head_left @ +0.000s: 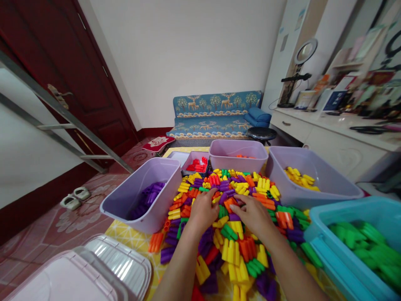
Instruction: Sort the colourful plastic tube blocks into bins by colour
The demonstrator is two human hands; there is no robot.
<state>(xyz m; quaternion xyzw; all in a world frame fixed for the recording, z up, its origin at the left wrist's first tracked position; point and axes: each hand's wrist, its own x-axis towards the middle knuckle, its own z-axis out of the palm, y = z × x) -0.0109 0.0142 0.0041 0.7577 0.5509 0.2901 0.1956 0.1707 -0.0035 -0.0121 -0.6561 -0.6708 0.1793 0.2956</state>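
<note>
A wide heap of plastic pieces in yellow, orange, purple, green and red (pixel 232 251) covers the table. My left hand (pixel 205 209) reaches into the middle of it, fingers bent around pieces; what they hold, if anything, is hidden. To its right, my right hand (pixel 250 211) touches an orange piece (pixel 230 203) with thumb and fingers. Purple pieces (pixel 150 196) lie in the lilac bin (pixel 169 184) at left. Yellow pieces (pixel 302 179) are in the right lilac bin (pixel 332 184), green pieces (pixel 369 246) in the turquoise bin (pixel 326 255).
Behind the heap stand a small box (pixel 185 165) of red pieces and a lilac bin (pixel 238 152) with some orange ones. Lids (pixel 119 267) are stacked at the lower left. A ladder (pixel 62 113), sofa (pixel 216 117) and cluttered dresser (pixel 328 125) are further off.
</note>
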